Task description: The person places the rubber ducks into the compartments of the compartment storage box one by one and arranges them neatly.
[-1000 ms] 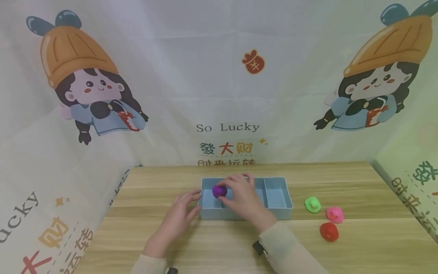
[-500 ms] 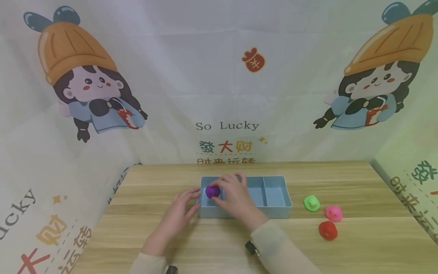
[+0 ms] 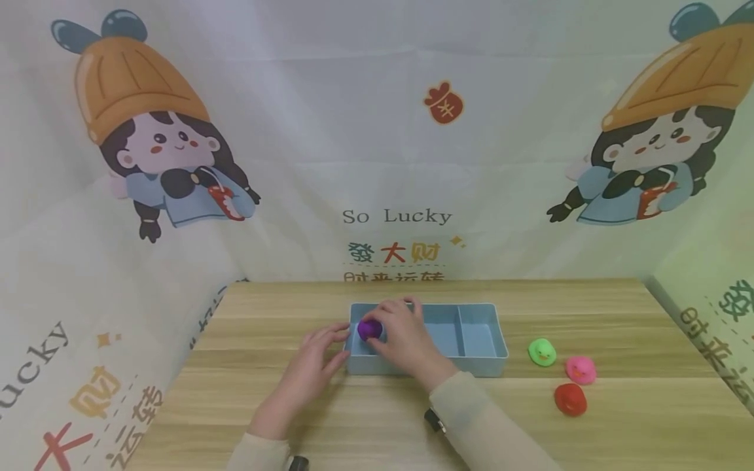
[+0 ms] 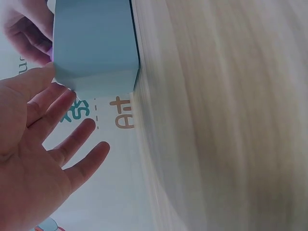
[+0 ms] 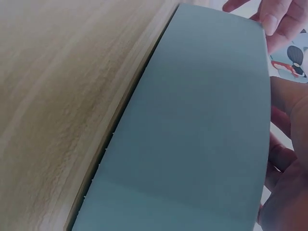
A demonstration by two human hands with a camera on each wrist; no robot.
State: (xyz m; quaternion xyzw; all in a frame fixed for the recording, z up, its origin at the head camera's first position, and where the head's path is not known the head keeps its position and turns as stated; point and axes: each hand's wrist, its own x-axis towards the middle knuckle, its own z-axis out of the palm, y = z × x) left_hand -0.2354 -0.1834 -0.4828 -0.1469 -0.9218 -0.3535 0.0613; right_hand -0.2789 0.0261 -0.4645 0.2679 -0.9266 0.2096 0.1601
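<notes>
A pale blue divided box [image 3: 477, 366] stands on the wooden table. My right hand [image 3: 406, 337] reaches over its front wall and pinches a purple rounded toy [image 3: 369, 329] between thumb and fingers, in or just above the leftmost compartment. My left hand [image 3: 311, 361] rests its fingertips against the box's left end, with fingers mostly straight. In the left wrist view the left hand [image 4: 43, 139] touches that end near the rim, and only a sliver of purple shows. The right wrist view is mostly the box's front wall [image 5: 183, 120], which hides the toy.
Right of the box lie a green rubber duck [image 3: 542, 352], a pink rubber duck [image 3: 581, 370] and a red toy [image 3: 571, 400] of similar shape. A printed cloth [image 3: 400, 157] hangs behind the table [image 3: 377, 418] and along its sides.
My right hand has carried the purple toy leftward, from near the left divider into the leftmost compartment's area. My left hand stays at the box's end. The view shifts slightly.
</notes>
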